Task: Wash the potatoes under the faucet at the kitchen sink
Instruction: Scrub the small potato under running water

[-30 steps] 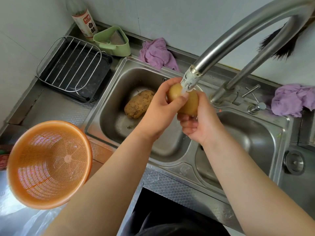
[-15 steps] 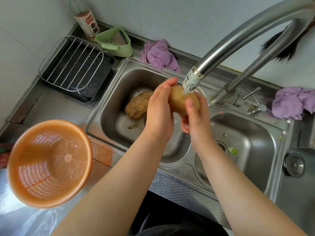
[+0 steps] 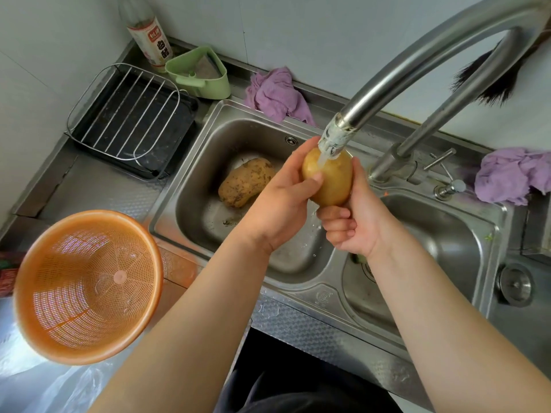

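A clean yellow potato (image 3: 332, 178) is held right under the faucet spout (image 3: 335, 143), with water running onto its top. My left hand (image 3: 283, 201) grips its left side, thumb across the front. My right hand (image 3: 353, 217) holds it from the right and below, fingers curled under it. A second, dirt-covered potato (image 3: 246, 181) lies on the floor of the left sink basin (image 3: 190, 204).
An orange mesh colander (image 3: 86, 287) stands on the counter at the left. Behind it are a black tray with a wire rack (image 3: 131, 123), a green holder (image 3: 199, 74), a bottle (image 3: 147, 32) and purple cloths (image 3: 275, 95). The right basin (image 3: 441, 242) has a drain.
The potato has turned from lying sideways to more upright under the spout. My left thumb has moved onto its front and my right fingers have curled beneath it.
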